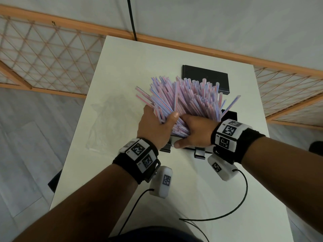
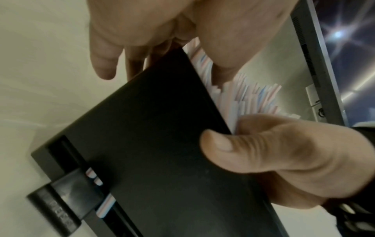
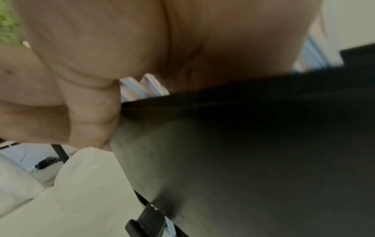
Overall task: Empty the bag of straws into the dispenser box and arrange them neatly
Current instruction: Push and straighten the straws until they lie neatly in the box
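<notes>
A big fanned bundle of pink-and-blue striped straws (image 1: 185, 100) stands slanted in the black dispenser box (image 1: 229, 116), its far ends spread upward and away. My left hand (image 1: 157, 124) grips the bundle's left side, thumb laid across the straws. My right hand (image 1: 192, 130) closes over the near ends, its thumb (image 2: 233, 149) against the box front (image 2: 152, 144). In the left wrist view a few straws (image 2: 105, 205) lie in the front slot beside the lever (image 2: 58, 203). The right wrist view shows my palm (image 3: 131, 48) over straw ends (image 3: 148, 85) at the box rim (image 3: 243, 99).
The box's flat black lid (image 1: 206, 79) lies behind on the white table (image 1: 201, 189). An empty clear plastic bag (image 1: 106, 119) lies left of the box. Sensor cables (image 1: 218, 217) trail across the near table. Wooden lattice screens (image 1: 43, 55) stand beyond the table's far edge.
</notes>
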